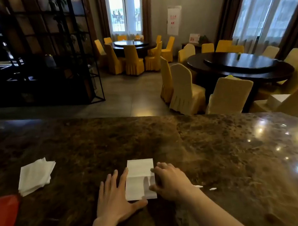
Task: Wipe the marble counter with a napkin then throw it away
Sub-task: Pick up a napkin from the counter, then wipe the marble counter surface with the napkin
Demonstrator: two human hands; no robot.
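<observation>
A white folded napkin (140, 178) lies flat on the dark brown marble counter (215, 151), just in front of me. My left hand (115, 197) rests flat on the counter with its fingers spread, touching the napkin's left edge and near corner. My right hand (170, 181) presses on the napkin's right edge, its fingers bent over the paper. Neither hand has lifted the napkin.
A loose stack of white napkins (35, 176) lies to the left. A red object (2, 213) sits at the counter's left edge. Two small white scraps (205, 187) lie right of my right wrist. Beyond the counter stand round dark tables (242, 64) and covered chairs (186, 89).
</observation>
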